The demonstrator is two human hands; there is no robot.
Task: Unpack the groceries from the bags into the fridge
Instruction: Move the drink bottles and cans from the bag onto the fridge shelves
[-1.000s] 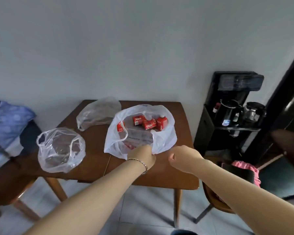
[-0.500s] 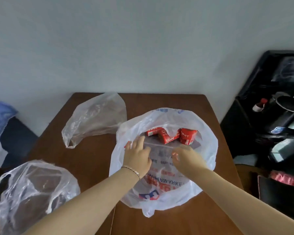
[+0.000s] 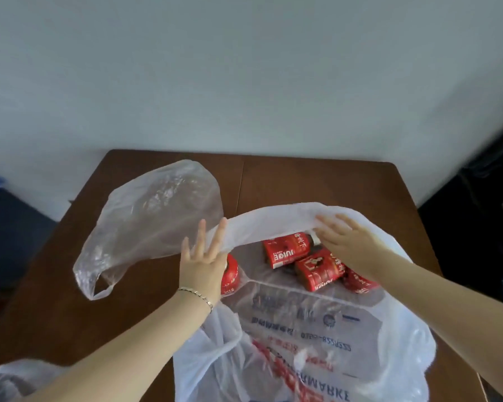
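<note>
Hands spread wide, your left hand (image 3: 204, 264) and right hand (image 3: 349, 245) push back the far rim of the white shopping bag (image 3: 317, 343) on the brown table (image 3: 317, 181), baring red juice cartons (image 3: 302, 256) inside. Opening looks done; next, close fingers around one carton. An empty clear bag (image 3: 154, 216) crowds your left; the table's far side lies open.

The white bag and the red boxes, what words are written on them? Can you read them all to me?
"JUICE", upside down, on the upper red juice carton.
"MARKE", upside down and cut off by the picture's edge, in red on the white shopping bag.
The blue lines and the number on the bag: too blurred.
The small print on the other cartons: unreadable.
</note>
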